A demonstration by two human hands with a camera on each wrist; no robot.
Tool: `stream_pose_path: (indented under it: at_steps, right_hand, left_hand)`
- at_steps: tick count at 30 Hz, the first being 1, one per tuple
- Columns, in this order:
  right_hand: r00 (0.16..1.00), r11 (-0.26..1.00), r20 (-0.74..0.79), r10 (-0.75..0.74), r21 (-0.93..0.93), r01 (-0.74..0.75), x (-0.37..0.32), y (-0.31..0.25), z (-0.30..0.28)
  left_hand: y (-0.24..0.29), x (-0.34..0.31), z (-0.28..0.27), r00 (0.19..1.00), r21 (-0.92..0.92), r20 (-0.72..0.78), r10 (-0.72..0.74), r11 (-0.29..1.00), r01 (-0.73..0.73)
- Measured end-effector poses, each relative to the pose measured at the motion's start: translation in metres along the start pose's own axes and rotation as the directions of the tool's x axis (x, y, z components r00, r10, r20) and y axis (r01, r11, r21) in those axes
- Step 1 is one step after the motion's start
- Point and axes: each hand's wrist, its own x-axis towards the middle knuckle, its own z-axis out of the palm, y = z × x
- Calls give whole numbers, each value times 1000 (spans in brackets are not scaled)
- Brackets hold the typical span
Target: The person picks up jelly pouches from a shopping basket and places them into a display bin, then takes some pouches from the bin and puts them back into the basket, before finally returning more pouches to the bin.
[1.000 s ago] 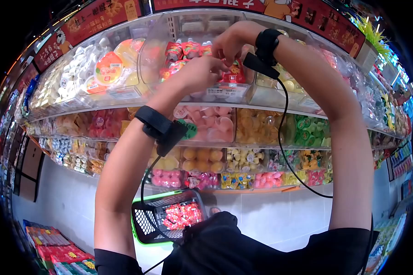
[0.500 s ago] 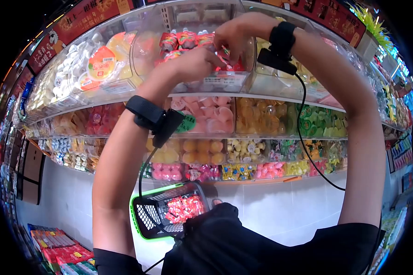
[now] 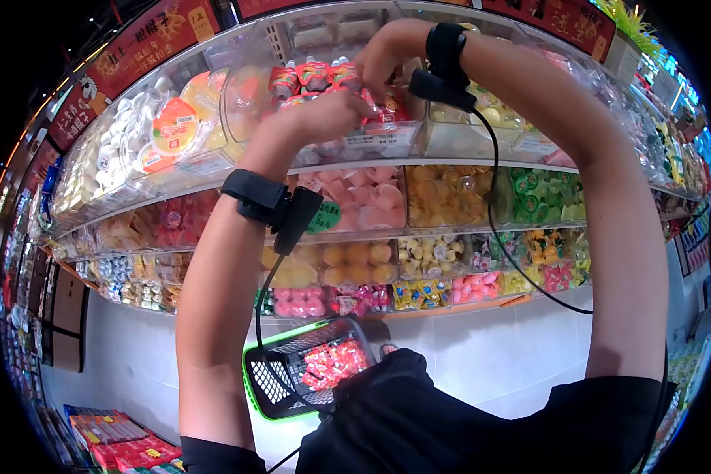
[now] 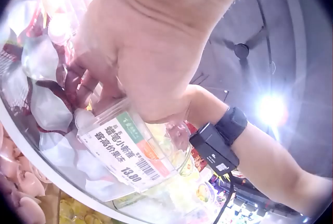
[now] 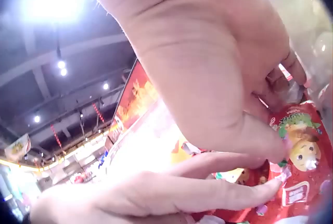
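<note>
Both hands work over a clear bin [image 3: 417, 134] of red jelly pouches on the top shelf. My right hand [image 3: 387, 57] bends down over the bin's right part. In the right wrist view its thumb and curled fingers grip a red pouch [image 5: 312, 130] with a cartoon face, near its top edge. My left hand [image 3: 332, 114] comes in over the bin's front wall. Its straight fingers [image 5: 223, 193] touch the same pouch from the left. More spouted red pouches [image 3: 314, 75] stand in a row behind the left hand. A price label [image 4: 127, 153] marks the bin's front.
Neighbouring bins hold white cups and a large orange-labelled jelly cup [image 3: 174, 126]. Lower tiers carry pink jellies [image 3: 363, 197], orange jellies [image 3: 363, 263] and other sweets. On the floor stands a black basket with a green rim [image 3: 253, 387], red packets [image 3: 333, 363] inside. Cables hang from both wrist cameras.
My left hand has drawn slightly left and lower, away from the right hand's fingers. The right hand stays over the bin's right part. The head view has shifted a little.
</note>
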Motion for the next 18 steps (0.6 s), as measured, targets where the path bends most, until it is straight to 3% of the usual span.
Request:
stream_pose_path:
  at_steps: [5,8,11,14,16,18]
  right_hand:
    - [981,921,6,-192,345,178,48,36,2]
    - [943,892,159,-292,402,208,47,29,5]
    - [965,914,180,-191,390,108,31,18,3]
    - [953,990,280,-114,110,86,31,5,-4]
    - [976,995,215,-41,-79,59,16,-4,-11]
    - [986,963,170,3,-265,42,14,-9,-13]
  left_hand:
    - [0,-3,4,999,-23,-51,-17,1000,16]
    - [7,-7,4,998,-5,-59,-29,1000,29]
    - [4,-7,4,998,-13,-54,-27,1000,26]
    - [6,-10,2,998,-43,-46,-46,998,44]
    - [15,-16,-2,994,-66,-9,-113,991,113]
    - [2,-8,5,995,-74,-64,-79,995,75]
